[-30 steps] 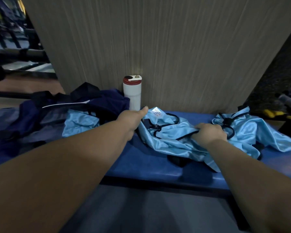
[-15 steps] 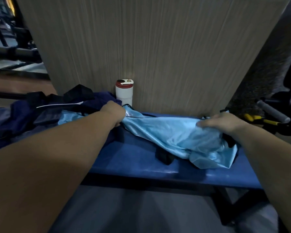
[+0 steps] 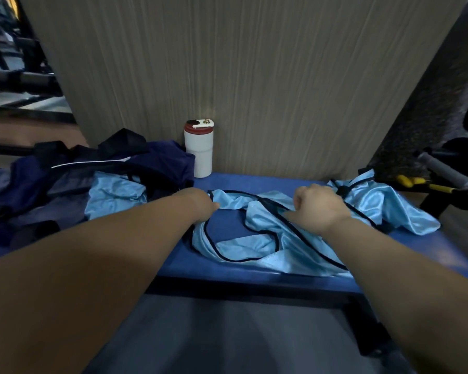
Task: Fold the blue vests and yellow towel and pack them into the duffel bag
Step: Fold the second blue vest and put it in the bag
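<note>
Looks like a gym. Blue padded bench [image 3: 254, 182] against a wood-grain pillar [image 3: 241, 76], a foam-grip machine handle [image 3: 443, 171] at right. Blurred equipment racks [image 3: 16, 63] behind left.

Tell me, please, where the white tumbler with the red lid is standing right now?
In the head view the white tumbler stands upright at the back of the blue bench, against the wood-grain wall panel, just right of the dark blue duffel bag.

Dim light. Beige wood-grain wall panel [image 3: 254, 76] rises behind blue padded bench [image 3: 254, 182]; grey floor [image 3: 227, 333] below bench front edge.
</note>
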Tool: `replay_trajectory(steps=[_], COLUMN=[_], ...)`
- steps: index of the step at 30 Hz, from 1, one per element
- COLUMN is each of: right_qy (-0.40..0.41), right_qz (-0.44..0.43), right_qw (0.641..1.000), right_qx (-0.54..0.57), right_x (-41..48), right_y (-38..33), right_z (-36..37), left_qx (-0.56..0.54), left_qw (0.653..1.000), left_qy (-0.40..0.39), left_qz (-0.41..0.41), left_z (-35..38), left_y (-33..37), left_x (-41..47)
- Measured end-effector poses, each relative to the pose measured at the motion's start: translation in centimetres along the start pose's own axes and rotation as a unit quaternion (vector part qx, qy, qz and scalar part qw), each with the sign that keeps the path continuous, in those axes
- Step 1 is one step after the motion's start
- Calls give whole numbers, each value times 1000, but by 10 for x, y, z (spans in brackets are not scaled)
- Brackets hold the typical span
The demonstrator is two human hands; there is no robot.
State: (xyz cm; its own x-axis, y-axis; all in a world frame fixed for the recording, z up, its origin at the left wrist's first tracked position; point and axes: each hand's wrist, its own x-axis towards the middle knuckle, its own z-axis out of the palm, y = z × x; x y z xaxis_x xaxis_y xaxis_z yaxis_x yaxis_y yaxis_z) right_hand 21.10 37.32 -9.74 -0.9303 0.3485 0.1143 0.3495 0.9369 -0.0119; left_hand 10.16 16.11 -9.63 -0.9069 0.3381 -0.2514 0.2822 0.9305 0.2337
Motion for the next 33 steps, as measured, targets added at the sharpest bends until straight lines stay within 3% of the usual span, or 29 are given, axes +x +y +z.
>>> replay_trajectory(steps=[4, 9, 11, 18, 27, 30, 33], right_qy=[-50, -53, -59, -65, -213, -216, -197], right_qz=[-3, 21, 51, 115, 130, 96, 80], right_qw=[998, 996, 989, 917, 838, 894, 915], right_qx=[44, 72, 124, 377, 485, 380, 344], right_x=[3, 9, 12, 14, -6, 2, 7], right_y=[-21, -31, -29, -7, 7, 2, -6], right_z=[14, 33, 33, 10, -2, -2, -13], left_qx=[17, -178, -197, -166, 20, 27, 15], left_qw=[1000, 981, 977, 985, 999, 999, 999], left_qy=[21, 21, 21, -18, 14, 17, 41], left_qz=[6, -73, -80, -51, -38, -26, 13], left_z=[5, 21, 23, 23, 38, 37, 20], left_y=[1, 1, 1, 5, 10, -1, -5], left_x=[13, 29, 31, 45, 44, 45, 45])
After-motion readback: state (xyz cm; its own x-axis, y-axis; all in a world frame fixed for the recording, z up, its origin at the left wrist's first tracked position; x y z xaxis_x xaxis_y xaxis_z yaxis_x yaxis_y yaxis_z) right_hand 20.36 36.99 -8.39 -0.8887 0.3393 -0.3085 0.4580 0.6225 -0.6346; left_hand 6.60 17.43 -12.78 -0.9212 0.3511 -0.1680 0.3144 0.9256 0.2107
